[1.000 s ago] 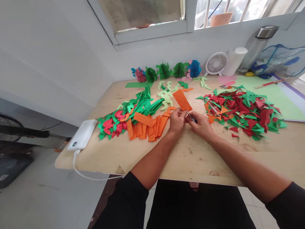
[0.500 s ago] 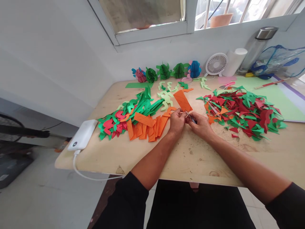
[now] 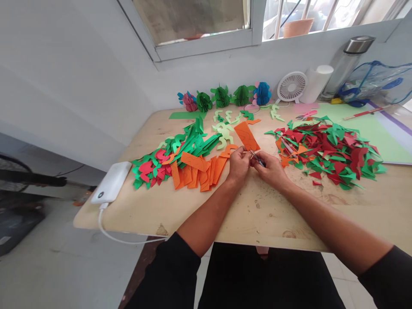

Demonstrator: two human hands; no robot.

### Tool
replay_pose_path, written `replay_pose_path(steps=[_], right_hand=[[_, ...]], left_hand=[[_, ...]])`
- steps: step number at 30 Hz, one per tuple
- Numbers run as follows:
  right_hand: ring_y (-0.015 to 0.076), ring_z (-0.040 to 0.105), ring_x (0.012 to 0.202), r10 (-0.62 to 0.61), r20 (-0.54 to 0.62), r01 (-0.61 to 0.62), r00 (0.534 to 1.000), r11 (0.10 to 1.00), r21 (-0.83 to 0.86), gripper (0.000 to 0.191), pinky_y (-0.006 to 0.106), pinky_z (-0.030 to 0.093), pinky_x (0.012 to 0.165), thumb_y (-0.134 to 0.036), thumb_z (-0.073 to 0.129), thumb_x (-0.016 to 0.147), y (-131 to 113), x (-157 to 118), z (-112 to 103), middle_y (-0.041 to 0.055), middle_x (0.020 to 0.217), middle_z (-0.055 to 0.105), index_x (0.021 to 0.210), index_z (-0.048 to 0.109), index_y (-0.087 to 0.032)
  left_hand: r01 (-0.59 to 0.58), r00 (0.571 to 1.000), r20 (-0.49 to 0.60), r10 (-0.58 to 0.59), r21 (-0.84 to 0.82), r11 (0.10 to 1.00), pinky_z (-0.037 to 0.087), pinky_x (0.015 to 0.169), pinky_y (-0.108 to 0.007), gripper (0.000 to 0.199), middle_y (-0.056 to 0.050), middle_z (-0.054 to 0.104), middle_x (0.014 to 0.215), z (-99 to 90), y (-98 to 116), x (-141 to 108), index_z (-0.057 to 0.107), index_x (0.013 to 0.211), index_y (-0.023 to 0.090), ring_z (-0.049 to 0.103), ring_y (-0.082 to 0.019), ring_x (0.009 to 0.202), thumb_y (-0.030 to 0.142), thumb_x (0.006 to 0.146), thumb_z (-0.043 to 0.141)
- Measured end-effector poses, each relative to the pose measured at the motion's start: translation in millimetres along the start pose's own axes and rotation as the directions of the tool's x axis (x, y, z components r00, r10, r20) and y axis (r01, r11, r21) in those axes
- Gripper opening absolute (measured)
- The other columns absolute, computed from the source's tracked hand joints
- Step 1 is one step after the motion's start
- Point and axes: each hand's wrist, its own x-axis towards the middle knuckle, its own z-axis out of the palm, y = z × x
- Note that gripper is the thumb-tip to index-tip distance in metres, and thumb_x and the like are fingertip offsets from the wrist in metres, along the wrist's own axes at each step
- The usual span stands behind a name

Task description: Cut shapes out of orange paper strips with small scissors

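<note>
Both my hands meet over the middle of the table. My left hand (image 3: pixel 238 165) is closed, its fingertips pinched at the lower end of an orange paper piece (image 3: pixel 246 135) with drawn lines. In my right hand (image 3: pixel 270 167) is a small pair of scissors (image 3: pixel 258 159), its blades pointing up and left toward the left fingertips. The fingers partly hide the blades and the paper's edge. Left of my left hand lie several orange paper strips (image 3: pixel 195 174) with curved lines drawn on them, and an orange cut-out shape (image 3: pixel 229 150).
Green cut-outs (image 3: pixel 196 141) and red ones (image 3: pixel 147 168) lie left. A heap of red and green scraps (image 3: pixel 334 150) spreads at right. Honeycomb paper figures (image 3: pixel 222 97), a small fan (image 3: pixel 292 87) and a bottle (image 3: pixel 344 68) line the wall. A power bank (image 3: pixel 111 182) sits at the left edge.
Almost nothing differs. Both hands, the scissors and the orange paper keep their places; the view has shifted very slightly.
</note>
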Motion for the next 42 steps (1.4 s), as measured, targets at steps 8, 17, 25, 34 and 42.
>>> replay_pose_path(steps=[8, 17, 25, 34, 42], right_hand=[[0.0154, 0.055, 0.067, 0.002, -0.005, -0.002, 1.000, 1.000, 0.006, 0.007, 0.026, 0.041, 0.063, -0.019, 0.051, 0.075, -0.7, -0.5, 0.3, 0.0007, 0.071, 0.063, 0.075, 0.058, -0.020], [0.0161, 0.056, 0.069, 0.004, 0.006, -0.004, 1.000, 1.000, -0.016, 0.008, 0.027, 0.042, 0.065, -0.020, 0.051, 0.075, 1.3, 0.1, 0.1, 0.0013, 0.073, 0.064, 0.076, 0.058, -0.020], [0.0167, 0.057, 0.070, 0.028, 0.008, -0.029, 1.000, 0.999, 0.021, 0.009, 0.029, 0.043, 0.067, -0.019, 0.051, 0.075, 3.2, 0.3, 1.1, 0.0015, 0.075, 0.064, 0.077, 0.060, -0.019], [0.0162, 0.056, 0.069, 0.017, 0.008, -0.017, 1.000, 1.000, 0.009, 0.010, 0.028, 0.042, 0.065, -0.019, 0.051, 0.074, 3.5, 0.8, 1.2, 0.0011, 0.073, 0.064, 0.077, 0.060, -0.019], [0.0157, 0.054, 0.066, 0.022, 0.010, -0.022, 1.000, 1.000, 0.020, 0.012, 0.028, 0.041, 0.064, -0.020, 0.050, 0.073, 5.1, 0.9, 1.5, 0.0008, 0.072, 0.062, 0.079, 0.060, -0.020]], left_hand=[[0.019, 1.000, -0.006, -0.019, -0.013, 1.000, 0.028, 0.045, -0.018, 0.012, 0.006, 0.048, 0.051, 0.1, 0.6, 0.1, 0.054, 0.062, 0.015, 0.037, -0.004, 0.043, 0.021, 0.067, 0.064], [0.003, 1.000, 0.001, -0.003, 0.000, 1.000, 0.029, 0.046, -0.018, 0.013, 0.006, 0.046, 0.050, -0.2, -0.3, 0.2, 0.052, 0.061, 0.016, 0.037, -0.005, 0.044, 0.020, 0.068, 0.061], [-0.001, 1.000, 0.012, 0.001, -0.003, 1.000, 0.030, 0.047, -0.018, 0.009, 0.006, 0.046, 0.049, -0.2, -0.3, 0.0, 0.052, 0.061, 0.015, 0.037, -0.004, 0.043, 0.015, 0.068, 0.058], [0.003, 1.000, 0.010, -0.003, -0.010, 1.000, 0.032, 0.047, -0.018, 0.007, 0.006, 0.047, 0.050, 0.3, 0.9, -0.7, 0.053, 0.062, 0.015, 0.038, -0.004, 0.044, 0.015, 0.067, 0.058], [0.002, 1.000, 0.004, -0.002, -0.012, 1.000, 0.034, 0.049, -0.017, 0.007, 0.005, 0.049, 0.053, 0.0, -0.3, 0.4, 0.053, 0.061, 0.015, 0.042, -0.005, 0.046, 0.013, 0.066, 0.057]])
